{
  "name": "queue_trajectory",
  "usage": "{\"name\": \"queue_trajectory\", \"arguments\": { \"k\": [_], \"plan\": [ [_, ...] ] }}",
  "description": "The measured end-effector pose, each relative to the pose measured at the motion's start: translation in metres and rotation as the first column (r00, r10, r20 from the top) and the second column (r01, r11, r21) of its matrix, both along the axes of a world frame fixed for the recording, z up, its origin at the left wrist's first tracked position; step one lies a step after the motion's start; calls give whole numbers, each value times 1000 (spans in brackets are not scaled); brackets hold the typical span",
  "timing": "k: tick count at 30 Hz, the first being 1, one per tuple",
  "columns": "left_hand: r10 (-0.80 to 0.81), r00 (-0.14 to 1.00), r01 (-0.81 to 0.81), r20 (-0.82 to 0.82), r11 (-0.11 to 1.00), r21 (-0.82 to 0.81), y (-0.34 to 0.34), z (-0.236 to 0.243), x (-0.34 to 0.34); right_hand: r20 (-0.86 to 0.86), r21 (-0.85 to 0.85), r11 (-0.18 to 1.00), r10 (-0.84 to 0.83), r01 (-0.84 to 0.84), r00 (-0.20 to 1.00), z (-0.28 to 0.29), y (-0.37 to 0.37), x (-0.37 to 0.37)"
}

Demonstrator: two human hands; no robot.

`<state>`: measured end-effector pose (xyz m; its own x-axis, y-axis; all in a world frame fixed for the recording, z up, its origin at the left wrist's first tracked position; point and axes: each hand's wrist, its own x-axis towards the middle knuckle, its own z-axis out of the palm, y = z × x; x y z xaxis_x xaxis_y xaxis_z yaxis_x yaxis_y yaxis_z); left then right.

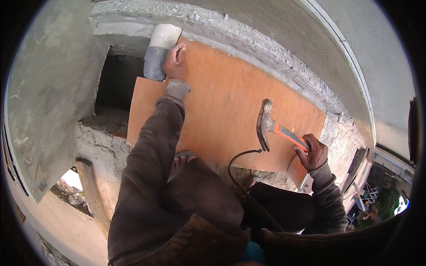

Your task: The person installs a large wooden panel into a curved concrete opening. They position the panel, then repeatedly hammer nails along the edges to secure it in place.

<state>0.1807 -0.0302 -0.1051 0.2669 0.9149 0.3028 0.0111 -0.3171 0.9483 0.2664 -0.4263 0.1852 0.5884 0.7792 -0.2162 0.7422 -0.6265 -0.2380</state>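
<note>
My right hand (pixel 313 153) is closed round the orange and dark grip of a claw hammer (pixel 266 126), whose metal head hangs above a thin orange-brown plywood sheet (pixel 222 102). Over at the sheet's far left, my left hand (pixel 176 62) rests where a notch in the board meets a pipe (pixel 154 62), grey below and whitish above. The left fingers are curled in, and I cannot make out what lies in them. My left forearm crosses the board's left part.
A dark square opening (pixel 120 82) lies left of the pipe. Rough concrete (pixel 266 57) runs along the sheet's far edge. A timber strip (pixel 92 190) leans at lower left. A thin black curved cord (pixel 235 162) arcs up near my knees. My sandalled foot (pixel 182 163) touches the near edge.
</note>
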Motion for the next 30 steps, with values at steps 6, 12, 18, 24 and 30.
{"name": "queue_trajectory", "arguments": {
  "k": [6,12,18,24,30],
  "plan": [
    [-39,997,35,-70,998,-52,0,4,17,-171,-18,998,-63,61,983,-60,62,22],
    [-16,987,33,-163,994,103,3,20,11,-120,111,976,200,-187,972,-101,140,55],
    [-41,974,78,-222,984,161,4,16,11,-183,225,953,247,-204,952,-142,169,62],
    [-59,983,86,-174,985,149,5,5,10,-186,207,946,290,-251,939,-161,198,73],
    [-103,987,114,-127,990,81,2,7,9,-211,223,935,323,-277,922,-162,211,77]
  ]
}}
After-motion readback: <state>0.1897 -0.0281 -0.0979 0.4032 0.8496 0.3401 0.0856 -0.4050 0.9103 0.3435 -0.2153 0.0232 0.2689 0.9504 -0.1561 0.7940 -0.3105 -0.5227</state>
